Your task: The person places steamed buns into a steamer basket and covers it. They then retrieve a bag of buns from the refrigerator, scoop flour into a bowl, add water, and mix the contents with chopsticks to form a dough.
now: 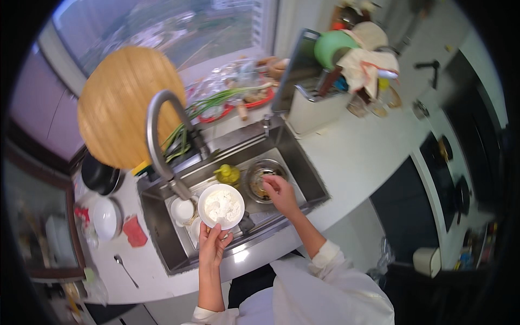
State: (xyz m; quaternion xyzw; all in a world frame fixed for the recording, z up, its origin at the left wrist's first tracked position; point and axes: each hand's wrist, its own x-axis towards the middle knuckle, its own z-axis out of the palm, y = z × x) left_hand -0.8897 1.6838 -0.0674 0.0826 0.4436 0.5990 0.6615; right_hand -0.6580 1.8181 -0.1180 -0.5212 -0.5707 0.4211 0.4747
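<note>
My left hand (pixel 213 241) grips a white bowl (pixel 201 217) by its near rim, over the left part of the sink. White powder, which looks like flour, lies in this bowl (pixel 222 204). Above a round metal bowl (pixel 252 194) in the sink, my right hand (pixel 281 196) has its fingers curled; whether anything is between them cannot be told. Dark and yellowish bits lie in the metal bowl. A yellow-green pump bottle (pixel 228 176) stands between the two bowls. White dishes (pixel 182 210) in the sink are partly covered by the held bowl.
The steel sink (pixel 302 164) has a tall curved faucet (pixel 152 130) over its left side. Behind it lean a round wooden board (pixel 126 105) and green onions (pixel 219 98). A knife holder (pixel 315 107) stands right; a spoon (pixel 126 271) and pink cloth (pixel 135 231) lie left.
</note>
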